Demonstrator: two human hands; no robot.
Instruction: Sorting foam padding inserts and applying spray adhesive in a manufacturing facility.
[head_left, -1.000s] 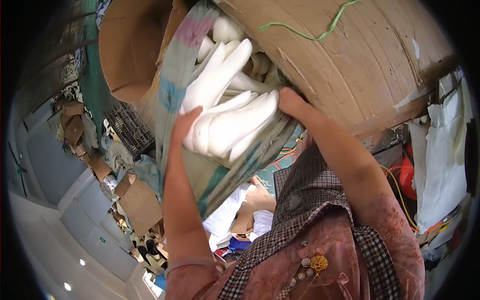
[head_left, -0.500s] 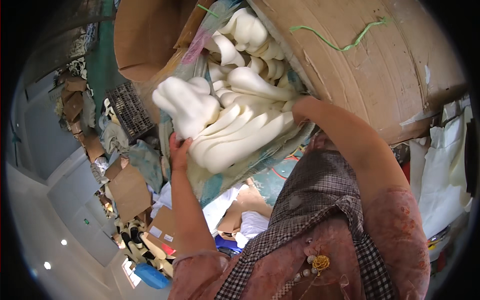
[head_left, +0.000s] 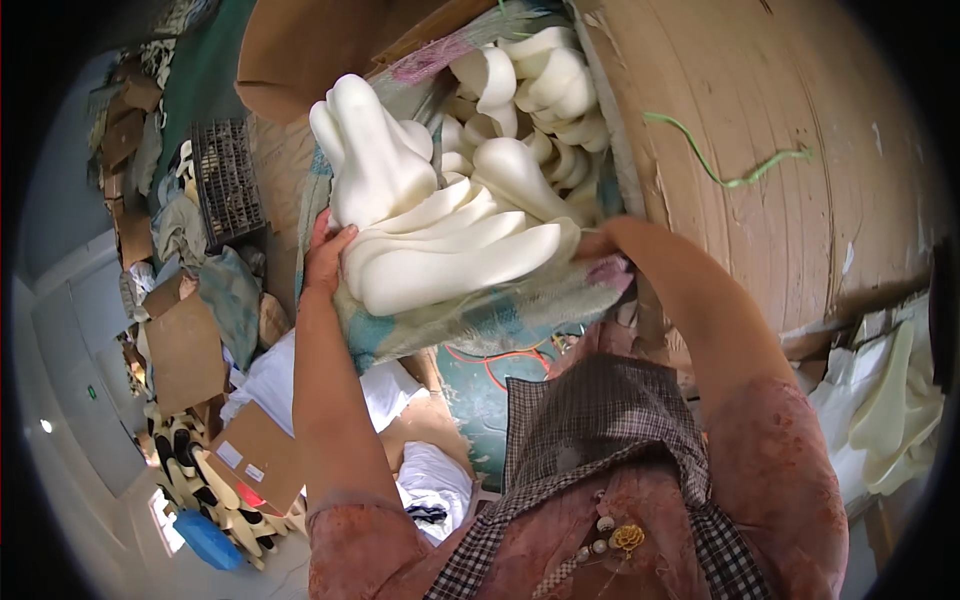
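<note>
A fanned stack of cream-white foam insoles (head_left: 450, 265) lies across the mouth of a woven sack (head_left: 490, 310) in front of me. My left hand (head_left: 325, 258) grips the stack's left end, thumb on the near side, just below another upright white bundle (head_left: 375, 160). At the right end my right hand (head_left: 597, 246) holds the insoles' tips; its fingertips are partly hidden. Behind the stack, more curled white insoles (head_left: 555, 85) fill the sack.
A large cardboard box (head_left: 730, 120) with a green string (head_left: 725, 165) stands at the right. Another cardboard box (head_left: 300, 50) is at the far left. A black plastic crate (head_left: 226, 185), loose cartons (head_left: 185, 350) and a pile of black-and-cream insoles (head_left: 190, 470) lie to the left.
My view has shifted. The insoles in front lie more level and closer together, and the bundle beside my left hand stands more upright. Both hands stay at the stack's two ends.
</note>
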